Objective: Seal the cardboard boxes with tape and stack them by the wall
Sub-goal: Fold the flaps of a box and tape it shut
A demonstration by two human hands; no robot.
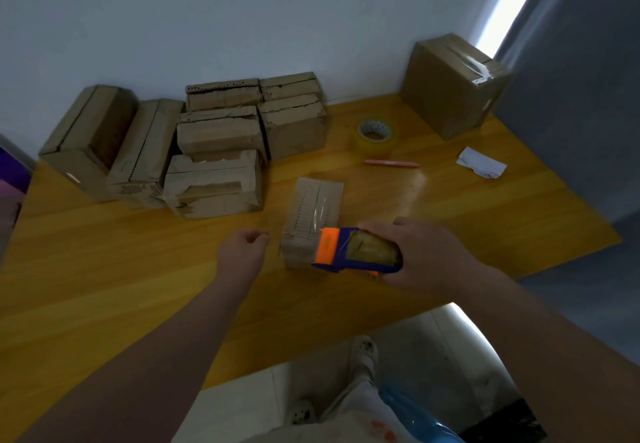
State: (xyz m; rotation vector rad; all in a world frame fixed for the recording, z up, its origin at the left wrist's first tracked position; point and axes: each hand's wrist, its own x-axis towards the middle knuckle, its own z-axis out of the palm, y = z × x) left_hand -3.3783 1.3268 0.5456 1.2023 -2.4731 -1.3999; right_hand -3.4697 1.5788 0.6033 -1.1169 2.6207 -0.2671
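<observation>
Head view: right grip [429, 255] wraps the tape dispenser [360, 252], whose orange mouth sits at the near end of the small box [311, 214]. The box lies mid-surface [138, 269] with tape glinting along its top, and left grip [242, 247] is loosely curled, holding nothing, just beside it. Sealing looks nearly done; next likely calls for cutting and pressing the tape, then moving the box to the stacked boxes [221, 152] at the far edge by the wall.
</observation>
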